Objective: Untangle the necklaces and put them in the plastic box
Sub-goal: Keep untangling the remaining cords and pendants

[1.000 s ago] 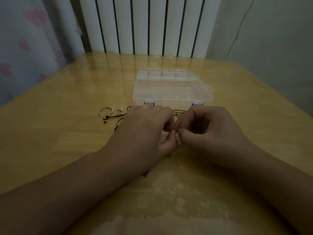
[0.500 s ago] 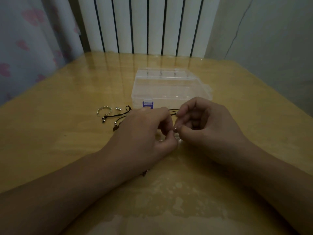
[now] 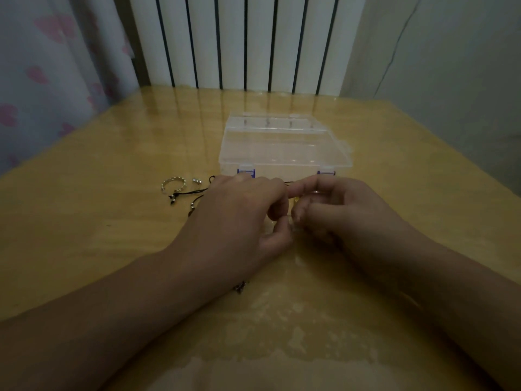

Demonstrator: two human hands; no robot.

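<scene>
My left hand [image 3: 239,218] and my right hand [image 3: 341,213] meet fingertip to fingertip over the wooden table [image 3: 84,221], both pinching a small part of the tangled necklaces that the fingers mostly hide. Black necklace cords with small metal beads [image 3: 186,194] trail out to the left of my left hand, beside a silver beaded loop [image 3: 172,184]. A small dark pendant [image 3: 240,287] peeks out under my left wrist. The clear plastic box [image 3: 284,145] with blue latches sits shut just beyond my hands.
A small silver clasp piece [image 3: 196,181] lies near the loop. A white slatted radiator [image 3: 239,40] stands behind the table, a heart-patterned curtain [image 3: 42,66] hangs at the left and a pale wall [image 3: 451,66] is at the right.
My right hand's fingers have shifted, with the index finger now stretched toward my left hand. Both hands stay together at the same spot in front of the box.
</scene>
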